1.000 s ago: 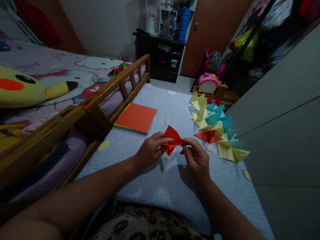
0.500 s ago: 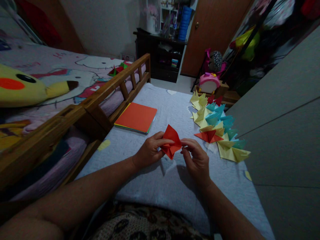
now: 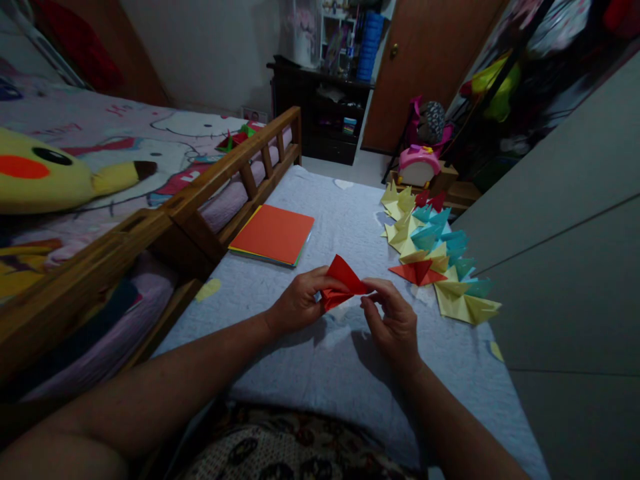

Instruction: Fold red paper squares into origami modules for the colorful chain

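A red folded-paper origami piece point(image 3: 344, 275) is held above the bed sheet, its upper flap standing up and its lower folds spread apart. My left hand point(image 3: 303, 298) pinches it from the left, thumb and fingers closed on the folds. At its right-hand point, the bent fingers of my right hand point(image 3: 393, 319) meet the paper, with the thumb slightly below. Further left lies a stack of square coloured paper point(image 3: 274, 235), orange on top. On the right sit finished-looking origami cranes: a red one point(image 3: 419, 272), several yellow ones point(image 3: 463, 300) and several blue ones point(image 3: 434, 230).
A wooden bed rail point(image 3: 200, 183) runs along the left, with a yellow plush toy point(image 3: 45, 173) on the bed beyond it. A pale cabinet point(image 3: 570, 267) borders the right side. A dark stand point(image 3: 317, 113) and a pink case point(image 3: 419, 165) are at the far end.
The red paper has tilted between my hands, its right point now stretched towards my right fingers and its lower part drawn up. The crane rows and paper stack have not moved.
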